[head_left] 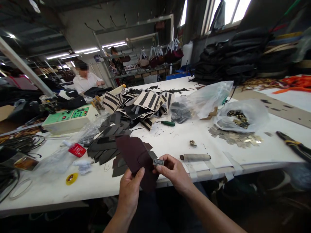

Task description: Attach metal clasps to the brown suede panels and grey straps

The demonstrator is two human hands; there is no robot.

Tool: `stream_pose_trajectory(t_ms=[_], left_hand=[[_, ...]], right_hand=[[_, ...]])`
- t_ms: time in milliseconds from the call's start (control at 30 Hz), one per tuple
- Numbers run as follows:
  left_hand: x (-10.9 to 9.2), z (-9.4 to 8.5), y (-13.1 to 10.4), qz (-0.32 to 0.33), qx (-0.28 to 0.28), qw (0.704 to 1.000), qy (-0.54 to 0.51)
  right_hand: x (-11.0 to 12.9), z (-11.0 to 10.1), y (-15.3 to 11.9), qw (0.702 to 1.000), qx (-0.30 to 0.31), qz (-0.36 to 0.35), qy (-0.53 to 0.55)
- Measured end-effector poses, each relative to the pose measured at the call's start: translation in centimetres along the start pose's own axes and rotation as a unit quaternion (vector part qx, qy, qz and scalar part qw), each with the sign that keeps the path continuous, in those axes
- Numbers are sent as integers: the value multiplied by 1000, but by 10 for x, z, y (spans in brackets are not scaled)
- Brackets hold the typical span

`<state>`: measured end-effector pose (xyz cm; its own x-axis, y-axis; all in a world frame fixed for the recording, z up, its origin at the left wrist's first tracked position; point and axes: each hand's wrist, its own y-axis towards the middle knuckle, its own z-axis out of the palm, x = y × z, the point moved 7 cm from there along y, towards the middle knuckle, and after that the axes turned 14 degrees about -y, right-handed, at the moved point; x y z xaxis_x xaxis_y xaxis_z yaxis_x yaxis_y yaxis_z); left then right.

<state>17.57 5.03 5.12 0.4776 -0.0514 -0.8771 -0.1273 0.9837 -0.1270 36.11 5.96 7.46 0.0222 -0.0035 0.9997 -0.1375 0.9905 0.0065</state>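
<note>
My left hand (pixel 131 186) is closed on a dark maroon leather piece (pixel 133 155), its thumb lying on top near the lower edge. The piece is long with a rounded end and reaches over the table's front edge. Between thumb and fingers, my right hand (pixel 173 171) pinches a small rectangular metal plate (pixel 158 162) right beside the leather. Whether the plate touches the leather I cannot tell. Just beyond the leather lie stacked dark strap-shaped pieces (pixel 104 145). To the right of my right hand rests a grey wrapped bar (pixel 195 157), with a small metal fitting (pixel 192 143) behind it.
Farther right are flat metal plates (pixel 235 137), a plastic bag of metal fittings (pixel 257 113) and pliers (pixel 295 145). Striped pieces (pixel 148 101) are heaped behind a green-handled tool (pixel 168 123). At left stand a green-topped machine (pixel 70 119) and yellow tape (pixel 72 179). A person (pixel 85 79) works across the table.
</note>
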Motion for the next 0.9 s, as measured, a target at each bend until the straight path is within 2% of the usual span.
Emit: stream_pose_trajectory(t_ms=[167, 267, 333, 433, 533, 633, 733, 833, 900], left_hand=[[22, 5, -42, -56, -18, 996, -73], [32, -2, -59, -101, -46, 991, -75], [36, -11, -66, -117, -67, 989, -54], [36, -21, -71, -104, -62, 993, -6], [31, -28, -73, -66, -55, 995, 52], [23, -31, -73, -31, -69, 992, 97], [17, -29, -72, -14, -68, 989, 128], [14, -26, -72, -13, -53, 989, 136], [13, -21, -74, -19, -23, 994, 106]], right_hand=[[-17, 2, -26, 994, -80, 26, -71], [-21, 7, -39, 988, -93, 19, -120], [-19, 10, -45, 982, -104, -11, -154], [-11, 15, -52, 970, -122, -84, -191], [-3, 23, -58, 967, -88, -137, -196], [2, 28, -61, 971, -51, -148, -182], [5, 27, -62, 974, -46, -140, -172], [4, 22, -63, 971, -76, -140, -180], [5, 18, -65, 961, -115, -154, -197]])
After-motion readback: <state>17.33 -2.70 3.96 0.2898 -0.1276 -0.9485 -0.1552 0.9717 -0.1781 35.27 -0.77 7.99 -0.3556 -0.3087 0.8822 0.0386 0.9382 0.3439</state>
